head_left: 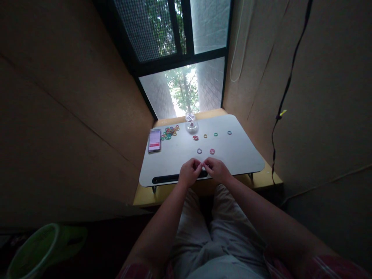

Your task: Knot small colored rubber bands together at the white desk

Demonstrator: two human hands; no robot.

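Over the near edge of the white table, my left hand and my right hand meet at the fingertips. Both are closed in a pinch, and what they hold is too small to make out. Just beyond them lie a purple ring and a pink ring. Farther back is a row with red rings, a yellow ring, a green ring and a dark bluish ring. A pile of colourful rings sits at the back left.
A clear container stands at the table's back edge, below the window. A phone-like device lies at the left. The black slot runs along the front. A green basket is at lower left; a dark cable hangs right.
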